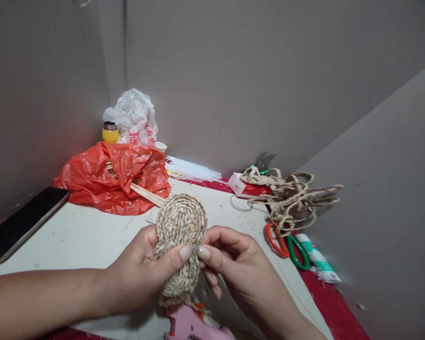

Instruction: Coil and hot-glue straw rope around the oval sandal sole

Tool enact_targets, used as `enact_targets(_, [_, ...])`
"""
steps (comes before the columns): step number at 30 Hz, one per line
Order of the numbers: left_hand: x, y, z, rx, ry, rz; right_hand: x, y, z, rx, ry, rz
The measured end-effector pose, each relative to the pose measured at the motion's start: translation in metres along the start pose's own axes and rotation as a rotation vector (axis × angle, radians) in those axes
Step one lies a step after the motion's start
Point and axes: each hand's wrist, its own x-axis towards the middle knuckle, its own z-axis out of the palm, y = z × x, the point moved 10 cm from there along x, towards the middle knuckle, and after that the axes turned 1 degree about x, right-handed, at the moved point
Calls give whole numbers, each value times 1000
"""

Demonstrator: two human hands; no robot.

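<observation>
A coiled straw-rope piece [181, 222], rounded at the top and narrowed in the middle, is held upright over the table. My left hand [138, 267] grips it from the left, thumb pressed across its front; the fingers behind are hidden. At its right edge, the thumb and index finger of my right hand [233, 264] are pinched together on the rim. Below the piece lies a pink glue gun [194, 326], partly cut off by the frame. A short rope end [196, 307] hangs near the gun.
A red plastic bag [88, 179] with wooden sticks [147, 193] lies at left, beside a phone [24, 224]. Behind are a yellow jar [110, 134], a white bag [132, 113] and glue sticks [194, 169]. At right lie braided rope [293, 200], orange-and-green-handled scissors [297, 253] and a white-and-teal tube [318, 259].
</observation>
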Motion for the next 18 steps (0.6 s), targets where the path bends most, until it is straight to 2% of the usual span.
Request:
enact_targets(4, [8, 1, -4, -95, -11, -20, 6, -7, -5, -78, -47, -27])
enact_targets(8, [14, 2, -16, -120, 33, 20, 12, -12, -18, -90, 17, -73])
enact_targets(15, [16, -3, 1, -49, -152, 16, 18, 1, -12, -118, 37, -102])
enact_targets(17, [17, -4, 0, 32, -200, 17, 17, -1, -14, -136, 76, -134])
enact_targets(18, [18, -3, -6, 108, -172, 26, 17, -5, -15, -136, 105, -160])
